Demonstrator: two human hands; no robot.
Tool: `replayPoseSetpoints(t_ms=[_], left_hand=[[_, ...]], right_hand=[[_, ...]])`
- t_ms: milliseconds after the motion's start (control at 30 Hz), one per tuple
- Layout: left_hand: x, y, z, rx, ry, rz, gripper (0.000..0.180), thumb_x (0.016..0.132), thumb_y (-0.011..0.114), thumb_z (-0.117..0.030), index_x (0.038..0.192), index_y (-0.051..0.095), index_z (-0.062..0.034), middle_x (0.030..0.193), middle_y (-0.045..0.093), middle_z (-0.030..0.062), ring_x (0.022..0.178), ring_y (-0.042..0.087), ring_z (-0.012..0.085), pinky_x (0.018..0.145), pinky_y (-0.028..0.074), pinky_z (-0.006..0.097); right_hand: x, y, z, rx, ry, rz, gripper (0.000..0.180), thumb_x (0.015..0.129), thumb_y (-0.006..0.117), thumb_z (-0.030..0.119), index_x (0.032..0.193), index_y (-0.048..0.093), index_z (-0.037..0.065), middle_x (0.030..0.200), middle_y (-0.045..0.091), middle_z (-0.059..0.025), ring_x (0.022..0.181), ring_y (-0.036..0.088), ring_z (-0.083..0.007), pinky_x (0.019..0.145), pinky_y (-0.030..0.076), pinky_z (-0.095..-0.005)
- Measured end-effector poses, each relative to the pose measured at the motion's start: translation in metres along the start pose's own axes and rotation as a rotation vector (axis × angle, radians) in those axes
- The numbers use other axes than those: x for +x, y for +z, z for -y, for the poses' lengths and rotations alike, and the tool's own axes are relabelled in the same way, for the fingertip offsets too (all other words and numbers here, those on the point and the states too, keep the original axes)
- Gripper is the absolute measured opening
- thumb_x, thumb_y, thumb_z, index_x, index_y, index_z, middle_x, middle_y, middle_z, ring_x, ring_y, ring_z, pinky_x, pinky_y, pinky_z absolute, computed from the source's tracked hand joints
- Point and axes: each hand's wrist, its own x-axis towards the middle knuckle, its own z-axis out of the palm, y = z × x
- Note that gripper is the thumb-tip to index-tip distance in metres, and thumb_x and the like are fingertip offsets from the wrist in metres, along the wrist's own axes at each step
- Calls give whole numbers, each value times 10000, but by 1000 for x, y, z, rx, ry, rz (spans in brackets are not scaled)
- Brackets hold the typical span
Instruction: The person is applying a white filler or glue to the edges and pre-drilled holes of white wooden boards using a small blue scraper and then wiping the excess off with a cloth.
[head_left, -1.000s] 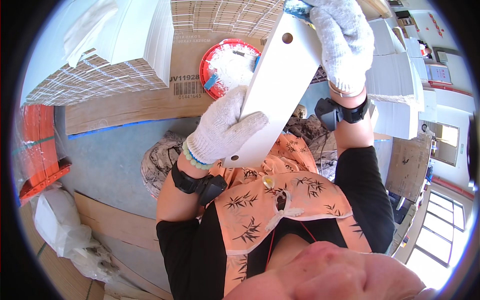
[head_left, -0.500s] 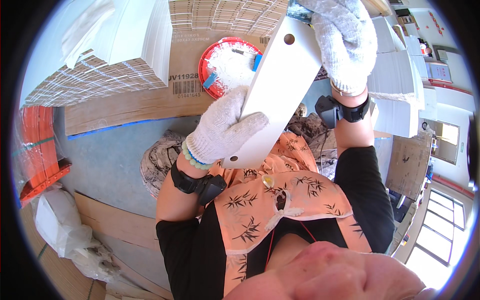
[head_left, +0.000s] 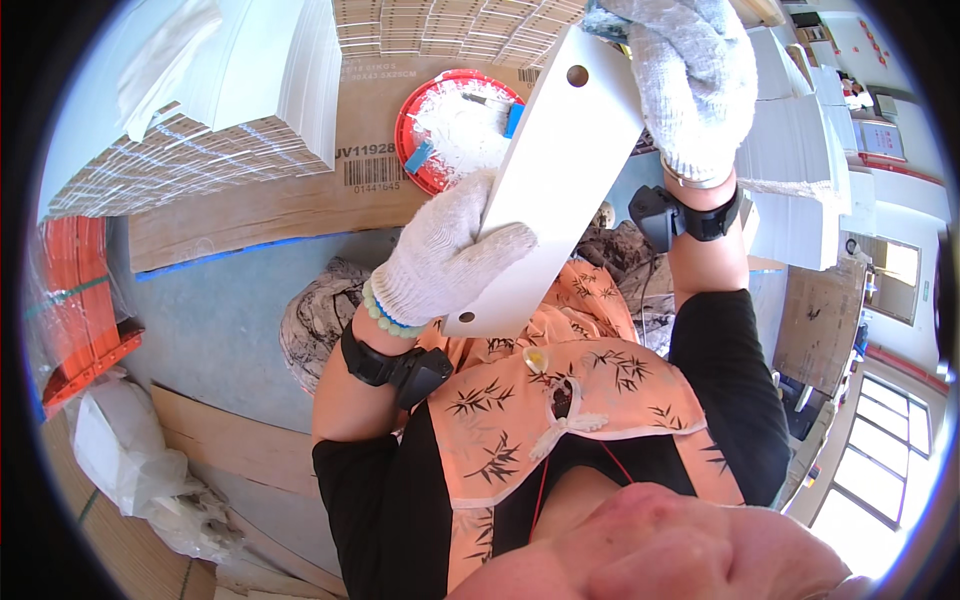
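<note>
A long white panel with a round hole near each end slants up and away from my lap. My gloved left hand grips its left edge, the thumb lying across the face. My gloved right hand is closed at the panel's far end, near the top of the view. A small blue-grey, smeared thing shows at its fingertips against the panel; its kind is not clear.
Ahead, a round red tray of white paste, with blue-handled tools, sits on a cardboard box. White panels stand stacked at left and right. Orange plastic-wrapped pieces and a clear plastic bag lie far left.
The panel's far end and the blue-grey thing have shifted very slightly. Both hands keep almost the same place and hold.
</note>
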Motion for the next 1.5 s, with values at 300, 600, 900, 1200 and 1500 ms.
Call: replayPoseSetpoints(t_ms=[300, 600, 900, 1200, 1500], left_hand=[[0, -3, -3, 87, 4, 70, 366, 954, 624, -149, 1244, 509, 43, 1047, 636, 84, 931, 593, 110, 811, 504, 279], [-3, -1, -7, 72, -63, 24, 363, 934, 653, -216, 1213, 579, 5, 969, 650, 115, 878, 636, 177, 791, 517, 328], [-1, -5, -5, 46, -42, 106, 353, 961, 631, -169, 1222, 512, 36, 1048, 639, 83, 920, 599, 105, 789, 507, 272], [-2, 0, -3, 10, -32, 70, 373, 939, 646, -231, 1215, 576, 10, 976, 629, 111, 872, 634, 188, 784, 513, 334], [-2, -1, -7, -6, -75, 97, 393, 939, 641, -222, 1248, 564, 8, 1005, 658, 116, 902, 632, 161, 810, 514, 324]], right_hand=[[-10, 0, -1, 45, 25, -28, 190, 846, 520, -63, 941, 680, -24, 922, 627, -138, 739, 651, -224, 656, 507, -311], [-10, -2, 4, 52, 34, -13, 196, 855, 503, -62, 947, 674, -31, 917, 619, -139, 731, 666, -228, 654, 517, -315], [-13, -6, 3, -38, 30, 23, 208, 836, 509, -68, 921, 695, -27, 914, 622, -139, 731, 669, -235, 653, 525, -327], [-17, -6, 4, -75, 33, -5, 194, 828, 522, -21, 903, 701, -14, 904, 632, -128, 742, 665, -239, 666, 520, -333], [-22, -12, 0, -159, -18, 22, 197, 815, 529, -13, 897, 707, 11, 875, 649, -116, 741, 641, -251, 676, 506, -358]])
